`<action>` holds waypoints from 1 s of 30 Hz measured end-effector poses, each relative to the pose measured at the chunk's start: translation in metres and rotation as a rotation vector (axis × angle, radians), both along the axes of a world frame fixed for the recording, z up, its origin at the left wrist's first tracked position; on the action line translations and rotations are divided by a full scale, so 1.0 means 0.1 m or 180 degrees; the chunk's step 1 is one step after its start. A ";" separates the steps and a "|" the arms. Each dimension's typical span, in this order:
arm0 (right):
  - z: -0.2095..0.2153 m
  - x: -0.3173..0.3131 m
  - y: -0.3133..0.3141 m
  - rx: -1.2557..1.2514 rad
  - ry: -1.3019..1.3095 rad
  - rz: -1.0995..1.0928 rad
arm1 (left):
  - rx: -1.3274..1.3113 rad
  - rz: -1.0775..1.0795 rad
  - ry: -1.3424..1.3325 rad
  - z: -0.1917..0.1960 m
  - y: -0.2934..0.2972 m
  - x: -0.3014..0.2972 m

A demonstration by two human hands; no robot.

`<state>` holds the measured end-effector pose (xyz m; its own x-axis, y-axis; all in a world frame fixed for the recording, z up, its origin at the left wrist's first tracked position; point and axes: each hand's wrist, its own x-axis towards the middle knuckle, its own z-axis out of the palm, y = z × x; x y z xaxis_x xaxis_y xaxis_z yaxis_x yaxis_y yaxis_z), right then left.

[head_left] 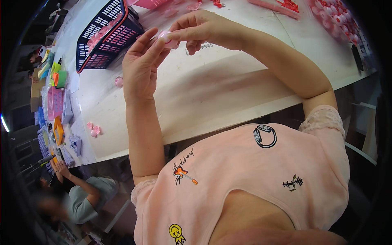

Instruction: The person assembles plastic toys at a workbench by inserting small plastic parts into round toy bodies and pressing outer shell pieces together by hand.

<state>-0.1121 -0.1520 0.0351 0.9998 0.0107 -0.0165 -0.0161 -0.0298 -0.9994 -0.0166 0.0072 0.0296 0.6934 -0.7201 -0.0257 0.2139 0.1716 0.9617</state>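
Over the far part of the white table (196, 98), both my hands meet on a small, round, pale pink plastic piece (171, 41). My left hand (141, 75) pinches it from the left between thumb and fingers. From the right, the thumb and forefinger of my right hand (202, 32) press on it, while its other fingers curl below. Fingers cover part of the piece, so its exact kind is unclear. Below my left hand's wrist side, a similar pink ball (119, 81) lies on the table.
A dark blue basket (118, 45) with pink pieces stands far left. Loose pink pieces (94, 130) lie near the left edge. Small metallic bits (206, 45) rest beyond my right hand. Far right are a pink tray (271, 7) and heaped pink-red pieces (335, 18). A co-worker (87, 198) sits left.
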 end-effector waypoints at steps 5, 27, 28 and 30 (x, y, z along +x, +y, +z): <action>0.03 0.02 0.16 -0.0261 -0.0271 -0.0482 | -0.0170 0.0174 0.0070 -0.11 0.04 0.04; -0.27 -0.03 0.12 0.0014 -0.0332 -0.0062 | 0.3692 0.1163 -0.3391 -0.35 0.98 0.68; -0.26 -0.04 0.15 0.0026 -0.0348 -0.0059 | 0.3477 0.1173 -0.3204 -0.40 1.08 0.74; -0.28 0.01 0.14 0.0061 -0.0352 -0.0116 | 0.3257 0.1109 -0.3039 -0.39 1.15 0.83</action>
<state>-0.1110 -0.1384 0.0071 0.9952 -0.0266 0.0938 0.0935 -0.0122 -0.9955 0.0662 0.1222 -0.0096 0.8737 -0.4635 0.1479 -0.4777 -0.7596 0.4414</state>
